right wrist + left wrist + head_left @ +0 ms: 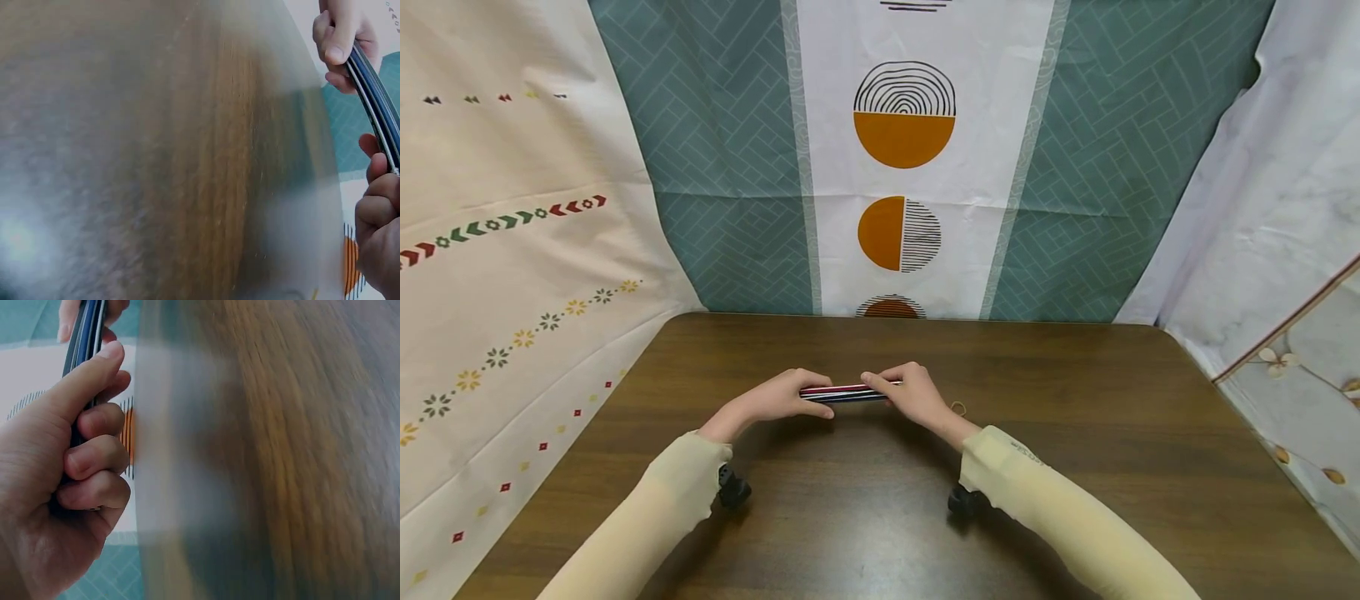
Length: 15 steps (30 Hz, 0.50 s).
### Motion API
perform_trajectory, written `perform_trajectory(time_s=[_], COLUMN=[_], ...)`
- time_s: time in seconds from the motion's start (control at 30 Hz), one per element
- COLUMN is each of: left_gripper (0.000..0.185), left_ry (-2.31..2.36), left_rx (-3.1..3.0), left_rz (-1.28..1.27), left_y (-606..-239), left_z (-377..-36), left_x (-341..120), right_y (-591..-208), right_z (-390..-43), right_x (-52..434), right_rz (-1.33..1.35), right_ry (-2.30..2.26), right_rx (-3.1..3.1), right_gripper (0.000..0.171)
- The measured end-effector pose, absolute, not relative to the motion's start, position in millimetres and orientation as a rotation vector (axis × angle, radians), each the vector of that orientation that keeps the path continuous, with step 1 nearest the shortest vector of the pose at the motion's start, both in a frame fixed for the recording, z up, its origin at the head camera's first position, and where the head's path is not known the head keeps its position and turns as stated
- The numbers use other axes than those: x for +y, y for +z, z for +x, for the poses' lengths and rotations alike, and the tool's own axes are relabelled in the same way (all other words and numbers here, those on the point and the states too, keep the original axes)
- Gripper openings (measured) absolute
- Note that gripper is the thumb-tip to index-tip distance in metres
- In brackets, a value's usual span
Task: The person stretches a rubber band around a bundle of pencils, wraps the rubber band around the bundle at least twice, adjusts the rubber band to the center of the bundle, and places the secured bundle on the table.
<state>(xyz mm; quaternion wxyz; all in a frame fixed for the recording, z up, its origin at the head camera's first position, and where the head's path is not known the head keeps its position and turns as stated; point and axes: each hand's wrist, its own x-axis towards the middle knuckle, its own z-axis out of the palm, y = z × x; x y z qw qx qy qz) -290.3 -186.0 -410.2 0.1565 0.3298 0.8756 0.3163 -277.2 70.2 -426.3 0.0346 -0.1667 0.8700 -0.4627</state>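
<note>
A bundle of slim, pencil-like sticks [850,393], dark blue, white and red, is held level above the table between both hands. My left hand [782,395] grips its left end; in the left wrist view the fingers curl round the sticks and the thumb lies along them. At the other end, my right hand [917,396] holds the bundle with thumb and curled fingers. Dark blue sides of the sticks [375,94] show between the hands in the right wrist view. The ends are hidden inside the hands.
A thin tan loop like a rubber band [958,408] lies on the brown wooden table [1075,400] beside the right wrist. Patterned cloths [730,150] hang behind the table and along both sides. Small black devices [733,487] are strapped under the wrists.
</note>
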Motion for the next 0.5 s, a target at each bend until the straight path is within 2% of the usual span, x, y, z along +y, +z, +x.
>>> perform_trajectory(time_s=[0.3, 0.5], left_gripper=[0.030, 0.018], left_ry=[0.720, 0.580], left_rx=[2.420, 2.454], left_rz=[0.887, 0.924], left_y=[-402.9, -392.3], left_z=[-287.3, -285.8], left_x=[-159.7, -139.5], right_y=[-425.6, -425.8], right_z=[-271.4, -266.7], right_x=[89.4, 100.3], right_rz=[-0.461, -0.405], right_ry=[-1.528, -1.635], right_rx=[2.792, 2.802], right_gripper=[0.023, 0.020])
